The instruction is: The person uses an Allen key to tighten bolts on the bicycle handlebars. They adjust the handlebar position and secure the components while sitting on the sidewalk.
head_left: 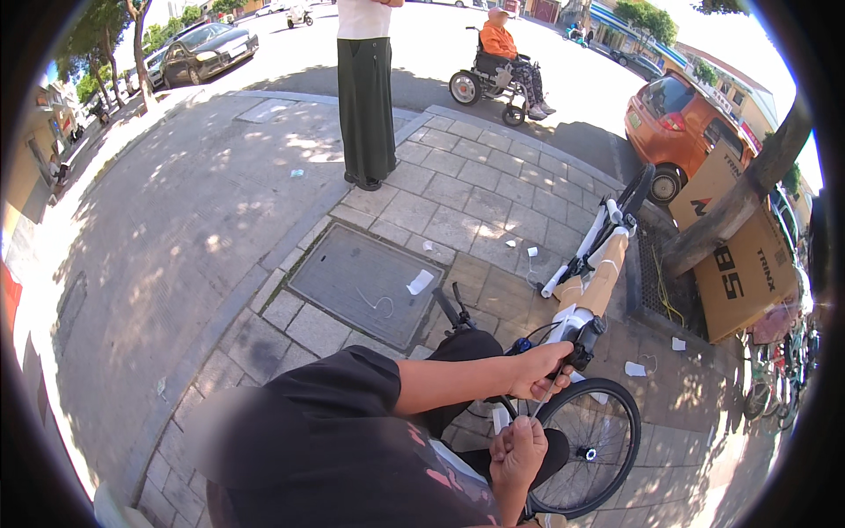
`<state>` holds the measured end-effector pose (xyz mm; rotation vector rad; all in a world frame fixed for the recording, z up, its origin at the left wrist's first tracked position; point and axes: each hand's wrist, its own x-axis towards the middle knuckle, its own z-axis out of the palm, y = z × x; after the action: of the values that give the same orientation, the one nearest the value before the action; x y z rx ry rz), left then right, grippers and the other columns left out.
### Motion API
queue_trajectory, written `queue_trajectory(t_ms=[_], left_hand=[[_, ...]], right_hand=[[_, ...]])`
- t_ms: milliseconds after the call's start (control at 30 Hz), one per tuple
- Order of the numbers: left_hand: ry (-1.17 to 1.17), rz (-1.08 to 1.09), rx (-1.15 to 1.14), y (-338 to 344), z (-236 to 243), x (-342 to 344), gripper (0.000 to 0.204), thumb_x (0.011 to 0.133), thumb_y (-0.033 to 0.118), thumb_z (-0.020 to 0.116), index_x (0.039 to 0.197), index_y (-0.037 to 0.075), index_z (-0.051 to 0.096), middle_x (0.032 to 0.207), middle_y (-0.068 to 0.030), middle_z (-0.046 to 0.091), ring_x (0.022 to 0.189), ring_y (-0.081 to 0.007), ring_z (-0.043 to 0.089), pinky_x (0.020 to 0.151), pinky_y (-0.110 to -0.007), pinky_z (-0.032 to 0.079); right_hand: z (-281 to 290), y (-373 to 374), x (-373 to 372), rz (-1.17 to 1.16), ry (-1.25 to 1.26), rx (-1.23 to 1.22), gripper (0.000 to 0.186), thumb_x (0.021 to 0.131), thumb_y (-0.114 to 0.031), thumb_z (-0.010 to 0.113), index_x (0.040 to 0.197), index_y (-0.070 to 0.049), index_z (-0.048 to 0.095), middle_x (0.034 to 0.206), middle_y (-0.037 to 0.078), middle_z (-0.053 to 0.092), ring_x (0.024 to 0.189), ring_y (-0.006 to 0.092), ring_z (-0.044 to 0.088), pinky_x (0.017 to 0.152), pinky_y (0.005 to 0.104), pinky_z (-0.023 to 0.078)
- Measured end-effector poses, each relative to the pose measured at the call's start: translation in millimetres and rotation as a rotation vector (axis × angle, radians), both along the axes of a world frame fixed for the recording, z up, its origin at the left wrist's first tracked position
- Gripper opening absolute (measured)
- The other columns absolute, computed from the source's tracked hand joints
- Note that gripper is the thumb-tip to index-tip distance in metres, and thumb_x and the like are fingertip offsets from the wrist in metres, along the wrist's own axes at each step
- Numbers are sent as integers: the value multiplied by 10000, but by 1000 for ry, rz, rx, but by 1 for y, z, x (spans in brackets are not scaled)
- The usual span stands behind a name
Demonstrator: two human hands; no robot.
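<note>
A bicycle stands before me, its frame partly wrapped in white foam and brown cardboard. My left hand is closed at the black fitting above the near wheel. Below it my right hand pinches a thin pale strand that runs up toward the left hand. Where that strand ends is hidden by my fingers. A black handlebar grip sticks out left of the frame. The far wheel lies toward the kerb.
Cardboard boxes lean by a tree trunk at the right. A metal cover is set in the paving, with white scraps about. A standing person, a person in a wheelchair and an orange car are beyond.
</note>
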<state>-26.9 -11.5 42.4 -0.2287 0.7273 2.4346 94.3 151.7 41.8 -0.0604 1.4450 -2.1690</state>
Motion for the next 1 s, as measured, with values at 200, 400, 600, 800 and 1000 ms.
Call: queue_trajectory(t_ms=[200,400,600,800,1000], left_hand=[[34,-4,-186,-4,0,-1,372,1074,455,442,884,140,499,680,-22,529,411,-79,256,349,-265,208],[-38,4,-34,1,0,-1,328,1070,433,459,883,164,479,638,13,460,417,-80,246,361,-276,193],[-59,31,72,10,-1,2,346,1074,459,457,878,174,462,654,36,461,422,-76,233,383,-271,199],[-49,40,113,12,-5,3,354,1078,467,469,852,196,448,662,73,422,451,-73,229,420,-288,180],[-107,111,87,12,4,7,371,1106,471,445,863,191,427,681,66,399,462,-81,267,414,-295,214]], right_hand=[[32,-1,0,-77,1174,1187,296,1063,-265,687,851,-75,604,671,83,588,532,254,537,500,395,432],[41,-8,4,-24,895,861,317,1064,-219,710,859,22,691,693,118,641,563,327,627,558,390,476],[-16,17,-3,166,-24,-50,498,1144,-450,597,870,-35,625,689,12,555,501,162,535,459,298,428],[-15,7,6,168,-544,-518,525,1167,-561,457,910,-125,599,686,-10,471,461,145,411,436,322,363],[-24,1,11,370,-615,-707,592,1163,-592,410,1030,-74,663,768,29,503,564,174,466,516,323,391]])
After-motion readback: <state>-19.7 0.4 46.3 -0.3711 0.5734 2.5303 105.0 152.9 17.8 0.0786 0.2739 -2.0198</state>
